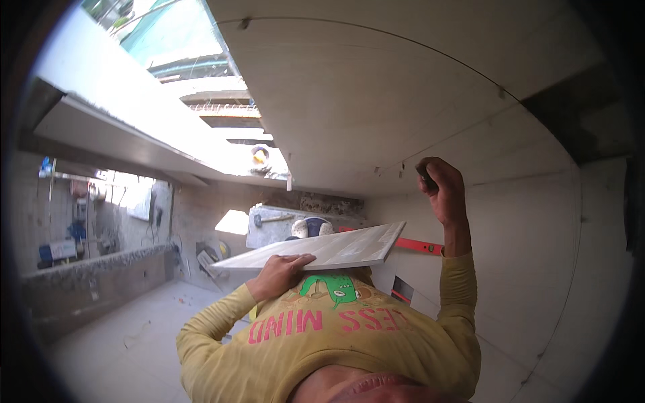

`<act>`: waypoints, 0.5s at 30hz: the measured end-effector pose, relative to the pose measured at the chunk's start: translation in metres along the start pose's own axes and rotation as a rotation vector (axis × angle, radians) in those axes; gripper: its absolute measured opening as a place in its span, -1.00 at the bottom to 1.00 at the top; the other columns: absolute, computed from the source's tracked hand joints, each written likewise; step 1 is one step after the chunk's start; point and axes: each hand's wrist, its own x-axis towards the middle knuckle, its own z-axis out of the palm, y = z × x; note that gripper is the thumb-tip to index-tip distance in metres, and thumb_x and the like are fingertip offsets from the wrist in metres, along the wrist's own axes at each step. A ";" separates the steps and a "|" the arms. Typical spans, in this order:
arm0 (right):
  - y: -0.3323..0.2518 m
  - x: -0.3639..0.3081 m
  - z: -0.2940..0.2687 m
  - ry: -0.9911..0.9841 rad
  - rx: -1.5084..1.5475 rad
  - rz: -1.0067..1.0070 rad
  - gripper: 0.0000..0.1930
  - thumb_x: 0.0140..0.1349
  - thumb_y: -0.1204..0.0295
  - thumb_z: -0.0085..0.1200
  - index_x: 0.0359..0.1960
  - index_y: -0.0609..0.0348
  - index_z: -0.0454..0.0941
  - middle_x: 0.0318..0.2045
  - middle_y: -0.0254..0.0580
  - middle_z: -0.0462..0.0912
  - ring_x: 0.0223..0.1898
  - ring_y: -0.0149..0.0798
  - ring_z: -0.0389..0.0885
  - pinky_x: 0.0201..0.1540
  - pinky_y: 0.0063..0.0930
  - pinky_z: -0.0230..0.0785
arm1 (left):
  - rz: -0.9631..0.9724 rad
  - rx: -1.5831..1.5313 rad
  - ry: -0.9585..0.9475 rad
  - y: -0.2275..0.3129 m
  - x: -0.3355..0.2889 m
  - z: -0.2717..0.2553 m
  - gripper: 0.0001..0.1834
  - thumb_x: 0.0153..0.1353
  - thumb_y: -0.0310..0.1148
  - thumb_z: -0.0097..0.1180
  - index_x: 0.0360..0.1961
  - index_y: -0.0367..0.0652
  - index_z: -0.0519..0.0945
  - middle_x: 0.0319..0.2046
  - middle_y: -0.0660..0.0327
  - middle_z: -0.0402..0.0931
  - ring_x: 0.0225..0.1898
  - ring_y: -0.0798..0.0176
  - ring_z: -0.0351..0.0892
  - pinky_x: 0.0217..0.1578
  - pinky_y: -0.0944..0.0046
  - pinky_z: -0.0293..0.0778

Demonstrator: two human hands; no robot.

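Observation:
A pale, wood-grained tile [322,250] rests level against the front of my body at waist height. My left hand [279,274] lies on its near left edge, thumb and fingers over the top, gripping it. Raised to the right, my right hand [443,191] is closed around a small dark object [426,176] whose kind I cannot make out. That hand is close to the pale tiled wall [349,101], where small clips [402,169] stick out of a joint. Whether it touches the wall is unclear.
A red spirit level [420,246] extends behind the tile's right end. Beyond the tile are white clogs [312,228] on my feet and a hammer [272,219] on a grey slab [259,235]. A bright window ledge [154,127] runs along the left, holding a round container [259,158].

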 end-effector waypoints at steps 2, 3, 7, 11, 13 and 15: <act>0.001 0.004 0.024 0.023 -0.123 0.033 -0.69 0.44 0.27 0.09 -0.48 0.06 0.38 -0.58 -0.43 0.33 -0.58 -0.52 0.27 -0.53 -0.57 0.08 | 0.030 -0.003 -0.004 0.003 -0.005 0.006 -0.55 0.20 -0.32 0.21 0.13 -0.13 0.56 -0.03 0.01 0.67 -0.14 -0.08 0.72 -0.15 0.04 0.63; 0.012 0.020 0.028 0.017 -0.280 0.007 -0.64 0.45 0.25 0.08 -0.52 0.00 0.29 -0.60 -0.47 0.25 -0.62 -0.56 0.20 -0.58 -0.58 -0.01 | 0.135 -0.008 0.112 -0.016 0.008 0.037 -0.58 0.22 -0.31 0.17 0.12 -0.14 0.56 -0.07 0.01 0.68 -0.18 -0.08 0.72 -0.20 0.02 0.61; 0.040 0.043 0.086 -0.281 -0.444 0.129 -0.74 0.42 0.32 0.16 -0.43 0.12 0.45 -0.61 -0.46 0.40 -0.65 -0.58 0.29 -0.63 -0.65 0.06 | 0.053 0.066 0.074 -0.009 -0.003 0.066 -0.62 0.20 -0.37 0.09 0.06 -0.17 0.53 -0.09 0.12 0.64 -0.14 0.05 0.70 -0.25 0.08 0.63; 0.085 0.073 0.139 -0.668 -0.497 0.304 -0.82 0.39 0.38 0.20 -0.28 0.25 0.57 -0.56 -0.44 0.49 -0.61 -0.58 0.35 -0.59 -0.66 0.18 | 0.003 -0.011 0.157 -0.005 -0.013 0.064 -0.74 0.19 -0.35 0.11 -0.10 -0.17 0.57 -0.29 0.08 0.65 -0.27 -0.08 0.71 -0.28 -0.05 0.58; 0.096 0.083 0.178 -0.756 -0.501 0.327 -0.82 0.40 0.41 0.18 -0.18 0.32 0.60 -0.52 -0.42 0.52 -0.56 -0.57 0.37 -0.54 -0.67 0.21 | -0.013 -0.016 0.166 -0.007 -0.016 0.064 -0.77 0.19 -0.35 0.11 -0.14 -0.18 0.56 -0.31 0.09 0.64 -0.27 -0.08 0.70 -0.28 -0.05 0.59; 0.108 0.089 0.216 -0.761 -0.510 0.325 -0.81 0.42 0.41 0.15 -0.17 0.33 0.61 -0.49 -0.41 0.53 -0.51 -0.55 0.40 -0.47 -0.68 0.24 | -0.026 -0.003 0.158 -0.011 -0.018 0.062 -0.78 0.19 -0.34 0.10 -0.16 -0.18 0.55 -0.34 0.09 0.62 -0.26 -0.08 0.71 -0.28 -0.04 0.60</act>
